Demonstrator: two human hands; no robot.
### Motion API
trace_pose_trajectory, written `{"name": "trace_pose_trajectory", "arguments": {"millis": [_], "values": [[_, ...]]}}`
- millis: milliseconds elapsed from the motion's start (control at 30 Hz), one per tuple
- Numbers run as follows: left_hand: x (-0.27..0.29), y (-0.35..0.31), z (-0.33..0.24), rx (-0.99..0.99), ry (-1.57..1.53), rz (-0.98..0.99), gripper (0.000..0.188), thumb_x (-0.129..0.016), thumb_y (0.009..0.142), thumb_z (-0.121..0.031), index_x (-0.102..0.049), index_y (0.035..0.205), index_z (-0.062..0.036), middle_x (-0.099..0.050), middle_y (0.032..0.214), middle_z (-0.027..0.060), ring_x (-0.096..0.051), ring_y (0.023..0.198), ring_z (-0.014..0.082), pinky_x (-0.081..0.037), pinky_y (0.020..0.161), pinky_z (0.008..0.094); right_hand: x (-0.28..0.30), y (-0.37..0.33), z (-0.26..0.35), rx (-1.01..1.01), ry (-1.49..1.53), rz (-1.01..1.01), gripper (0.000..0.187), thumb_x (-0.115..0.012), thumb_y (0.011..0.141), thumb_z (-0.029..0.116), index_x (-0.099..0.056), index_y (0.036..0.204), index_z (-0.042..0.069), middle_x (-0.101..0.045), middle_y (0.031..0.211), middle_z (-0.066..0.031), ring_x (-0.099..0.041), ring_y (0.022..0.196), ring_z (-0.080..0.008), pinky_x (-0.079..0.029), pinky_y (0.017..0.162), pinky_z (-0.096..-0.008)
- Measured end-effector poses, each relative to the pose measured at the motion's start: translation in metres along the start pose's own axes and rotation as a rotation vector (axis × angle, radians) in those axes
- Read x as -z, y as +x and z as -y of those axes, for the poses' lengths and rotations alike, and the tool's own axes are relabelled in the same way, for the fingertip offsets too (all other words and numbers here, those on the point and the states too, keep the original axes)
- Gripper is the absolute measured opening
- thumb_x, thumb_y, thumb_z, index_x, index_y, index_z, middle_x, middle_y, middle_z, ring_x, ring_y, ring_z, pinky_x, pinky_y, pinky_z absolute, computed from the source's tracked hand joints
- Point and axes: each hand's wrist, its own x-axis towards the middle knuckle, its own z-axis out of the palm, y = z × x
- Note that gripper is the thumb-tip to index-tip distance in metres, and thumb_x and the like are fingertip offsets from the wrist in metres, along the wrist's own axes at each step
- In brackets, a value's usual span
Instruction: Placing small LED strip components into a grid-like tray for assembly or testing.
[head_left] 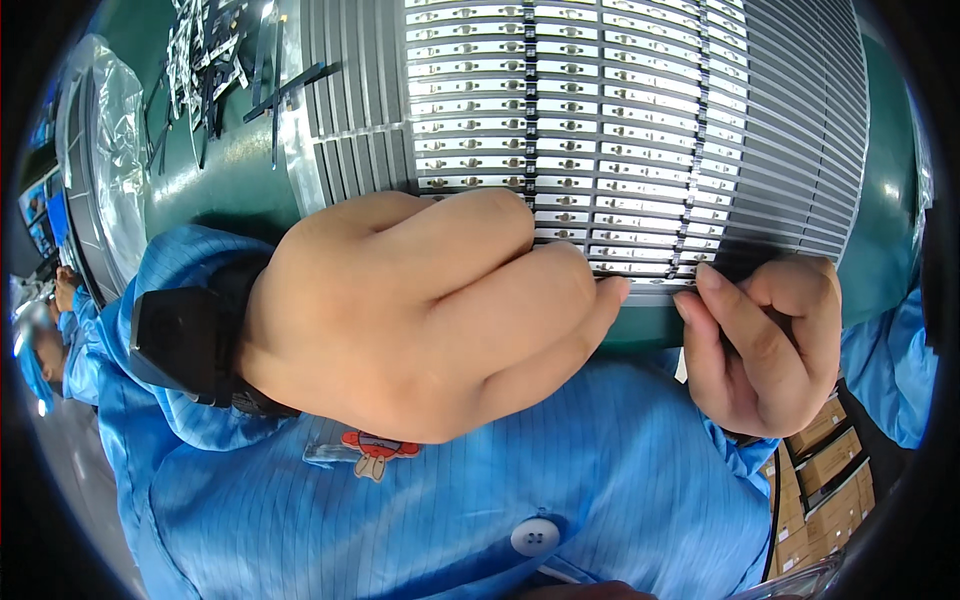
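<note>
Rows of narrow silver strips with small oval parts on them (570, 125) lie side by side in a grey slotted tray (345, 95). My left hand (420, 310) reaches across the tray's near edge, fingers bent and closed, and covers the lower left rows. Its fingertips are mostly hidden, so what they hold does not show. To the right, my right hand (765, 340) pinches with thumb and forefinger at the near edge, at the end of the nearest strip (655, 285). Its other fingers are curled in.
Loose black and silver strips (210, 70) lie in a heap at the far left on the green table surface (225, 165). Clear plastic wrap (118, 130) hangs beside it. Cardboard boxes (830, 470) stand low at the right. Another person (60, 340) in blue is at the far left.
</note>
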Motion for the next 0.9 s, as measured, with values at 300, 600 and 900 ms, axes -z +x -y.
{"name": "trace_pose_trajectory", "arguments": {"millis": [300, 600, 900], "values": [[0.01, 0.004, 0.007, -0.065, 0.014, 0.165, 0.052, -0.072, 0.062, -0.02, -0.081, 0.113, -0.0245, -0.05, 0.083, -0.0018, -0.048, 0.065, 0.0108, -0.042, 0.044, 0.0193, -0.001, -0.018, -0.005, 0.078, -0.001, -0.131, 0.025, -0.082, 0.065, 0.015, -0.08, 0.086, 0.003, -0.054, 0.076, -0.0044, -0.052, 0.064, -0.0175, -0.058, 0.066, -0.0365], [0.011, 0.008, 0.008, -0.092, 0.051, 0.206, 0.054, -0.072, 0.063, -0.018, -0.081, 0.116, -0.0253, -0.048, 0.083, -0.0015, -0.047, 0.065, 0.0109, -0.041, 0.045, 0.0192, -0.007, -0.013, -0.002, 0.103, -0.103, -0.064, 0.031, -0.079, 0.067, 0.015, -0.081, 0.094, 0.001, -0.05, 0.077, -0.0066, -0.049, 0.066, -0.0206, -0.052, 0.067, -0.0371], [0.021, 0.009, 0.003, -0.035, -0.015, 0.189, 0.035, -0.078, 0.067, -0.013, -0.08, 0.102, -0.0097, -0.058, 0.081, 0.0016, -0.058, 0.065, 0.014, -0.048, 0.047, 0.0231, -0.01, -0.011, 0.001, 0.028, -0.163, -0.126, 0.027, -0.078, 0.064, 0.011, -0.08, 0.089, 0.002, -0.057, 0.078, -0.0058, -0.056, 0.065, -0.023, -0.055, 0.063, -0.0336]]}}
